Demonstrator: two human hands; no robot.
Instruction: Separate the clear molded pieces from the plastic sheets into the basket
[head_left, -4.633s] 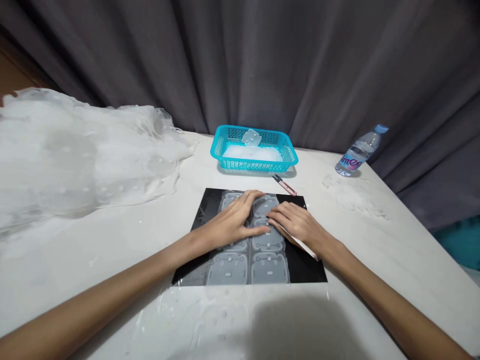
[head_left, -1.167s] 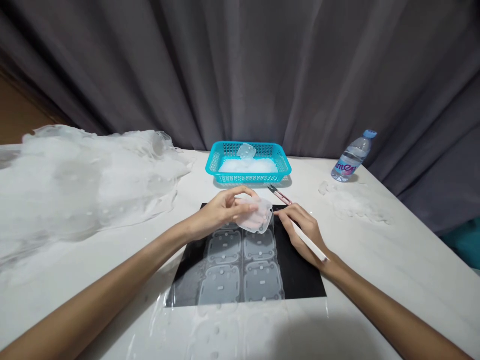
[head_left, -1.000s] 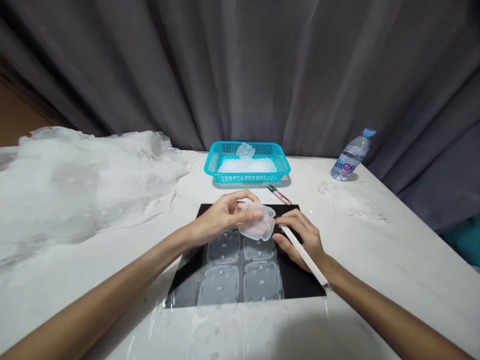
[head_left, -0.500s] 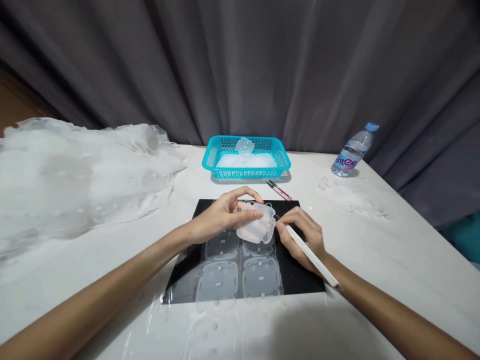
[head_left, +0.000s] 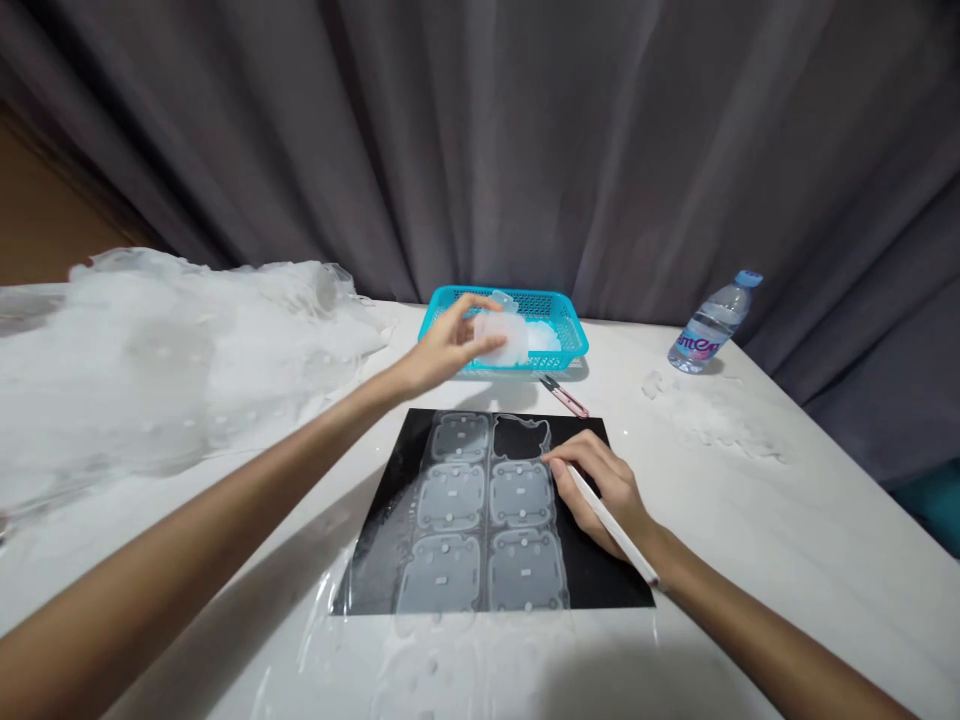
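Observation:
My left hand is over the blue basket, its thumb and fingers closed on a translucent silicone-like piece with rounded corners. My right hand grips a slim white pen-shaped tool whose tip I cannot make out. It rests near the right side of a clear moulded sheet, which lies partly over a black board. Several rounded-square shapes mark the sheet. At its top right, one outline shows bare black inside.
Pink-handled thread snips lie between basket and board. A large heap of white translucent sheets covers the table's left side. A water bottle stands at the right, with small clear scraps in front. A grey curtain hangs behind.
My left hand has carried the translucent piece from above the board up and away to the basket. My right hand stays by the sheet with the tool. The top-right outline is now uncovered.

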